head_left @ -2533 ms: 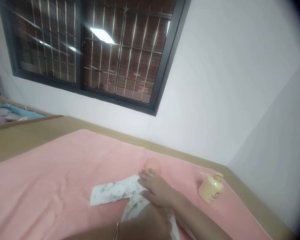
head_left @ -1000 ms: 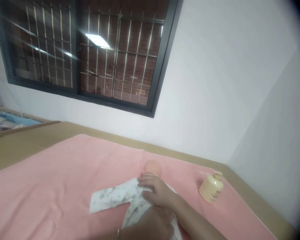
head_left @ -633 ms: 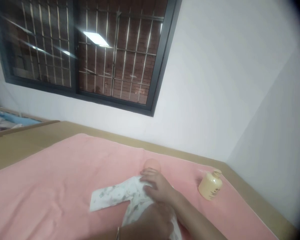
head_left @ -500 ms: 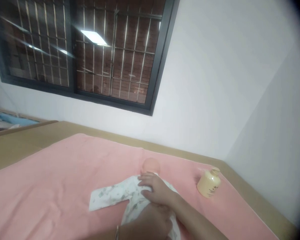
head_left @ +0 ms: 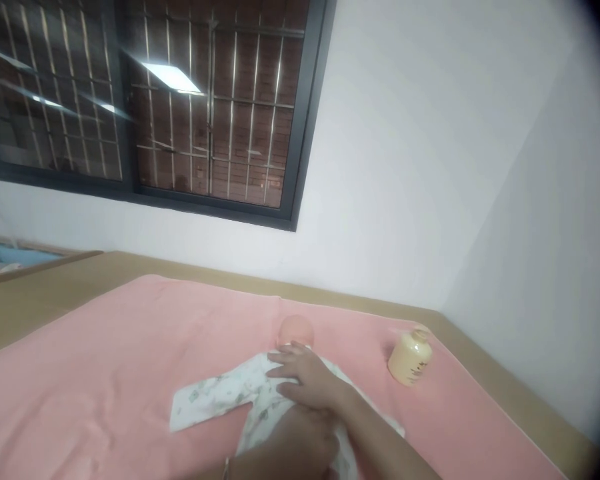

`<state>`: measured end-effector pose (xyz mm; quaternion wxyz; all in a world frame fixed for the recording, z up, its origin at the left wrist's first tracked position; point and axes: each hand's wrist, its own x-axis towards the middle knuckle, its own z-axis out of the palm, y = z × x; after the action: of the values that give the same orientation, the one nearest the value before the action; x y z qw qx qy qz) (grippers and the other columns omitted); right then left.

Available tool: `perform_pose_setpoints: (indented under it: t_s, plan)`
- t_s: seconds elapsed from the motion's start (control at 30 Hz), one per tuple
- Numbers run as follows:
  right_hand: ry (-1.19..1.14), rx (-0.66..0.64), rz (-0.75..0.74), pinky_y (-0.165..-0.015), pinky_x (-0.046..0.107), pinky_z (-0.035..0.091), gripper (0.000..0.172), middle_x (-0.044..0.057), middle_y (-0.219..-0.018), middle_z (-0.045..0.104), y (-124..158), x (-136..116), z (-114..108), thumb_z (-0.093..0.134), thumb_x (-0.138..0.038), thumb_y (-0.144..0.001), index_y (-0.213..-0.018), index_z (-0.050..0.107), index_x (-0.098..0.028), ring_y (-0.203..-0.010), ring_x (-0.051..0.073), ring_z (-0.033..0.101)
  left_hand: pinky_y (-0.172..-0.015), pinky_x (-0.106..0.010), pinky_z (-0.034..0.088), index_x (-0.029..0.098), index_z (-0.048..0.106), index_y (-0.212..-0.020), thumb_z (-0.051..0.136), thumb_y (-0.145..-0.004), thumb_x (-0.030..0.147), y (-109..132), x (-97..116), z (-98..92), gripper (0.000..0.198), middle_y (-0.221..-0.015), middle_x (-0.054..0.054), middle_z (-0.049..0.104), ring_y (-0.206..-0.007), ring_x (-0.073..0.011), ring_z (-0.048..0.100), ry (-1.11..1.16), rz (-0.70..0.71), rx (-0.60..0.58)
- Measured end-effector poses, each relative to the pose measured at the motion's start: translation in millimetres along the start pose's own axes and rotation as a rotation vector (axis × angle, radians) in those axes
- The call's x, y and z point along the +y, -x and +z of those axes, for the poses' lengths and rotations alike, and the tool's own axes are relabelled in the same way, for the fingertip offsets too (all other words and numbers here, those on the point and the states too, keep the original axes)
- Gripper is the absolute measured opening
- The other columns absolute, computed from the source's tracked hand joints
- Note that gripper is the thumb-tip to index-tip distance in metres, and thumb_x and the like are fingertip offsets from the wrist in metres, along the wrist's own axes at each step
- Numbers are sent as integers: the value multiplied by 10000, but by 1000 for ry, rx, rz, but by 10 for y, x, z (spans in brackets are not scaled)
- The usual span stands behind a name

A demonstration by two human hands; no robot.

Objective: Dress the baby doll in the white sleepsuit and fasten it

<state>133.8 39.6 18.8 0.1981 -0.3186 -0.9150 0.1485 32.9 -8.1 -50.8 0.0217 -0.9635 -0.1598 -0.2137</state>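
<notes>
A baby doll with a round pinkish head lies in a white baby garment with a faint print. One sleeve stretches flat to the left; the other is partly hidden by my right arm. My right hand rests on the chest just below the head, fingers spread and nothing gripped. Below it, my left hand is curled over the lower front of the garment, with cloth at its fingers. The exact hold of the left fingertips is hidden. A bracelet circles the left wrist.
A pink blanket covers the tan surface beneath the doll. To the right stands a cream bottle with dark lettering. A dark-framed barred window and white wall lie behind; blue cloth shows at far left.
The view has shifted slightly, so everything appears a bit further left. Both hands stay on the garment in nearly the same pose. More of the right sleeve end shows beyond my right forearm.
</notes>
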Motion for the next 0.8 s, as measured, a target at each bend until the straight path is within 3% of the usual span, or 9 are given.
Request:
perform_pose_setpoints:
  t_s: [0.1, 0.2, 0.33, 0.43, 0.5, 0.63, 0.7, 0.73, 0.8]
  plan:
    - [-50, 150, 4, -1111, 456, 258, 299, 1, -1304, 590, 28, 82, 80, 572, -338, -855, -1130, 684, -313, -1265, 219, 483, -834, -425, 479, 148, 655, -802, 629, -734, 381, 10, 34, -52, 244, -874, -94, 672, -877, -275, 594, -86, -35, -89]
    - [-74, 240, 8, -1107, 440, 280, 295, 26, -1296, 596, 103, 149, 112, 525, -340, -892, -1130, 687, -276, -1259, 211, 491, -886, -420, 467, 150, 637, -810, 660, -659, 345, 23, 69, -169, 248, -926, -90, 670, -928, -276, 588, -103, -24, -106]
    - [-19, 170, 38, -1136, 473, 221, 400, 17, -1460, 414, 275, 144, 60, 341, -389, -988, -1298, 573, -290, -1388, 223, 309, -937, -405, 453, 163, 639, -825, 629, -637, 258, -9, 136, -310, 211, -988, -94, 677, -984, -273, 589, 9, -48, -51]
    - [20, 106, 44, -1156, 482, 174, 463, 27, -1529, 275, 475, 115, -19, 261, -393, -1008, -1416, 436, -263, -1432, 232, 184, -962, -406, 447, 190, 658, -938, 573, -666, 207, -74, 227, -397, 285, -1065, -98, 681, -1026, -282, 587, 144, -236, 52]
    - [6, 83, 41, -1160, 468, 178, 473, 30, -1529, 279, 649, 132, -109, 243, -384, -1012, -1441, 394, -252, -1428, 219, 200, -962, -398, 452, 218, 667, -973, 516, -666, 150, -150, 273, -467, 349, -1092, -75, 687, -1037, -268, 595, 317, -364, 134]
    - [48, 141, 113, -1134, 494, 234, 421, 17, -1318, 580, 1051, 316, -528, 269, -362, -1009, -1250, 608, -299, -1262, 201, 487, -798, -364, 528, 215, 640, -967, 498, -727, 178, -498, 205, -664, 281, -980, -52, 694, -856, -223, 643, 888, -752, 312]
    - [174, 244, 178, -1116, 521, 254, 340, 34, -1256, 625, 1227, 459, -888, 407, -377, -961, -1145, 675, -280, -1206, 235, 535, -693, -339, 544, 208, 552, -1102, 548, -762, 246, -835, 95, -753, 342, -1137, -99, 617, -809, -209, 654, 1223, -1012, 479]
    - [215, 332, 228, -1094, 499, 306, 338, 50, -1260, 621, 1295, 535, -1094, 429, -364, -944, -1147, 677, -256, -1196, 242, 542, -713, -332, 544, 201, 516, -1130, 573, -761, 243, -1046, 33, -779, 376, -1198, -121, 572, -843, -206, 659, 1383, -1078, 552]
    - [268, 507, 347, -1066, 453, 365, 360, 56, -1301, 590, 1373, 692, -1512, 457, -354, -917, -1196, 651, -234, -1216, 245, 528, -723, -348, 542, 160, 500, -1096, 537, -813, 275, -1521, -76, -769, 308, -1189, -166, 532, -883, -223, 662, 1674, -1071, 588]
